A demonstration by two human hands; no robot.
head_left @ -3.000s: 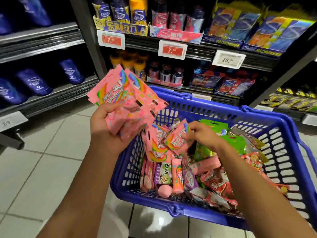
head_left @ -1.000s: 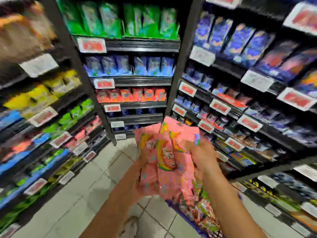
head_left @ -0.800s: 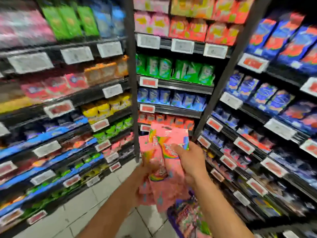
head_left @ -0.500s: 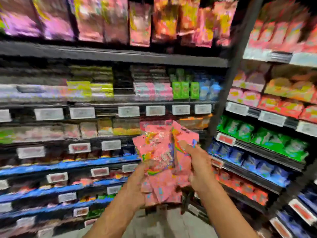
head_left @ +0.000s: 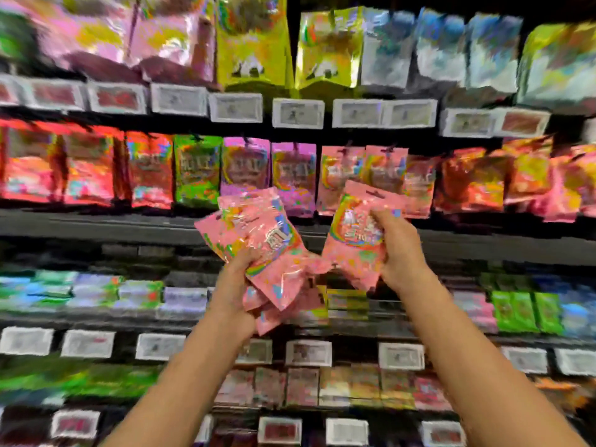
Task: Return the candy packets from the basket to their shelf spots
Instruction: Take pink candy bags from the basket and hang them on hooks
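Observation:
My left hand grips a fanned bunch of pink candy packets at chest height before the shelves. My right hand holds a single pink candy packet, apart from the bunch and to its right. Just above and behind it, matching pink packets hang in a row on the shelf. The basket is out of view. The picture is blurred.
Shelves fill the whole view. Yellow and bluish bags hang on the top row, red, green and purple packets left of the pink ones. White price tags line the shelf edges. Lower rows hold small boxes and packets.
The view swung from the basket up to the hanging-packet shelf. My right hand has drawn one pink packet out of the bunch and moved it right, towards the matching row.

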